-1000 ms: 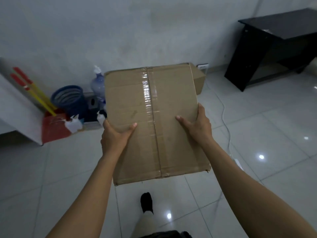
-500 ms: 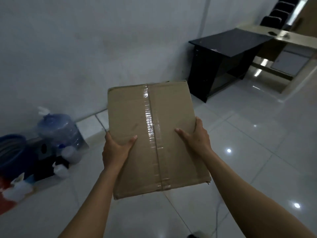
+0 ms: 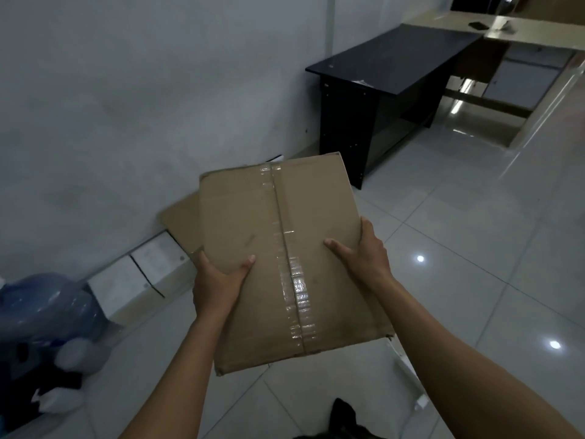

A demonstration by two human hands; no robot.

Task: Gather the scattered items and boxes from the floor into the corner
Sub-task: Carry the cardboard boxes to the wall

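Cardboard box (image 3: 269, 229) in grip of left hand (image 3: 215, 286), right hand (image 3: 364, 258) (thumbs atop); flat carton (image 3: 180, 220) beyond.

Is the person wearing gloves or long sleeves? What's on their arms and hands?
No gloves: the left hand and right hand are both bare. The left forearm and right forearm are bare too, with no sleeve in view down to the picture's bottom edge. No watch, bracelet or band shows at either wrist, and no ring on the thumbs.
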